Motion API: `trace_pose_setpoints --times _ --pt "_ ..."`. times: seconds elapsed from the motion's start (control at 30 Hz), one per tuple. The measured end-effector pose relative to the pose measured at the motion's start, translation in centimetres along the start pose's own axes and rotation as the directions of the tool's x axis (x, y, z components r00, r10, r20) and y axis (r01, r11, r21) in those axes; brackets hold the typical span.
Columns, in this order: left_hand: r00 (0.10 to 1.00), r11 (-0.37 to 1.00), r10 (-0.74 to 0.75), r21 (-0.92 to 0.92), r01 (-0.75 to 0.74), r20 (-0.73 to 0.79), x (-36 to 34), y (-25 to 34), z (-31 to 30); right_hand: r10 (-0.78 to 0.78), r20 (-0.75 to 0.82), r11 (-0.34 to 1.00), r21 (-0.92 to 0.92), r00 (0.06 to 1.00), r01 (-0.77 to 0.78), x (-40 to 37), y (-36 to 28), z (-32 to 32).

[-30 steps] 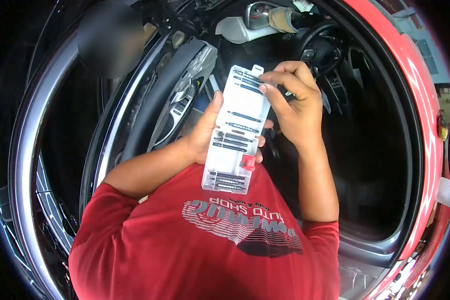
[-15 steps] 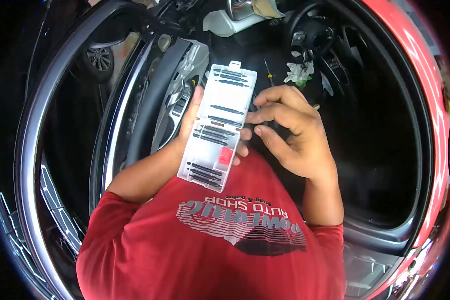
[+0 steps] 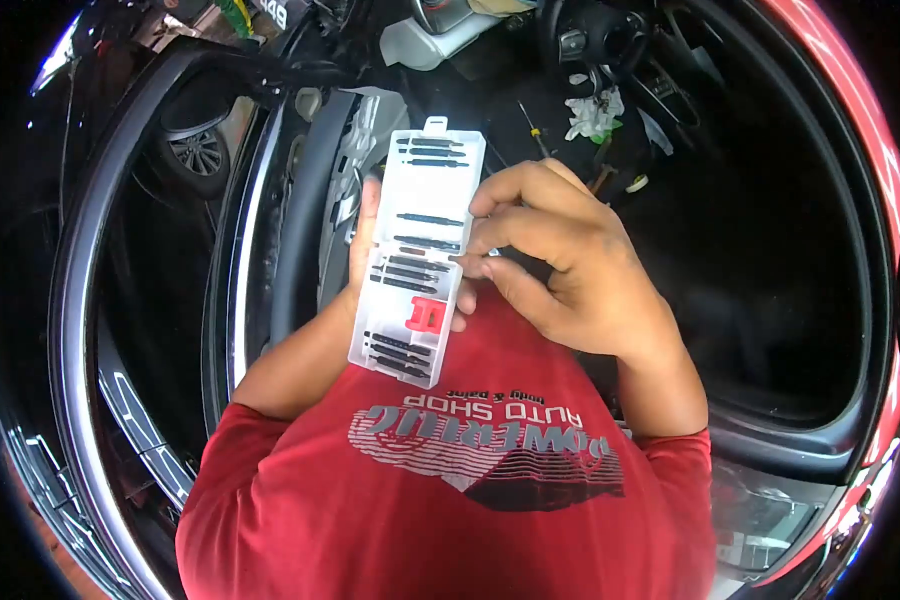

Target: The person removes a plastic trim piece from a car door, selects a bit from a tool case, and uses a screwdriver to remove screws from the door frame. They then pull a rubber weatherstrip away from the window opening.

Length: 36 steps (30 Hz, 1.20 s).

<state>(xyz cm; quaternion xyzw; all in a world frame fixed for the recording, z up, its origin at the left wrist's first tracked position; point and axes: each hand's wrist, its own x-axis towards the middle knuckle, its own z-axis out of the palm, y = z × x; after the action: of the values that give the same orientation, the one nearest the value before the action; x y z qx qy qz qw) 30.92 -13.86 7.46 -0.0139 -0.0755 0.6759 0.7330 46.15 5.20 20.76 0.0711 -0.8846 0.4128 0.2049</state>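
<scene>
An open clear plastic case lies across my left hand, whose thumb runs along its left edge and whose fingertips show past the right edge. Several dark double-ended screwdriver bits sit in rows in both halves of the case. A red plastic piece lies in the lower half. My right hand is at the case's right edge near the hinge, fingers bent and fingertips against or close to it. Something small and shiny shows between its fingers and thumb, too small to name.
A screwdriver lies beyond my right hand, with crumpled white material near it. The steering wheel is at the top. On the left stands the open car door; a red car body edge curves along the right.
The case and both hands have shifted slightly left in view. My right fingertips have moved closer to the case's edge, and the red piece looks turned, showing its cut-out shape.
</scene>
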Motion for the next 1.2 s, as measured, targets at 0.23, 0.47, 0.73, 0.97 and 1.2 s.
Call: trace_pose_setpoints --times 0.23,0.47,0.73,0.97,1.2 --pt "0.998 0.999 0.038 0.029 -0.036 -0.052 -0.2 -0.1 0.1 -0.017 -0.032 1.000 0.005 0.999 0.017 -0.1 0.0 0.2" --pt "0.991 0.995 0.052 0.095 -0.041 -0.120 -0.1 -0.3 1.0 -0.007 0.008 1.000 -0.010 1.000 0.007 -0.3 0.1 0.1" --pt "0.980 0.982 0.107 0.171 -0.078 -0.167 -0.2 -0.4 1.2 0.035 0.047 0.999 -0.042 0.998 -0.033 -0.4 0.3 0.3" --pt "0.953 0.973 0.150 0.211 -0.094 -0.264 -0.2 -0.6 1.5 0.018 0.039 0.999 -0.052 0.999 -0.016 -0.3 0.0 0.6" --pt "0.950 0.974 0.180 0.184 -0.135 -0.255 -0.3 -0.6 1.3 0.029 0.040 0.999 -0.025 0.999 -0.028 -0.2 -0.5 0.7"
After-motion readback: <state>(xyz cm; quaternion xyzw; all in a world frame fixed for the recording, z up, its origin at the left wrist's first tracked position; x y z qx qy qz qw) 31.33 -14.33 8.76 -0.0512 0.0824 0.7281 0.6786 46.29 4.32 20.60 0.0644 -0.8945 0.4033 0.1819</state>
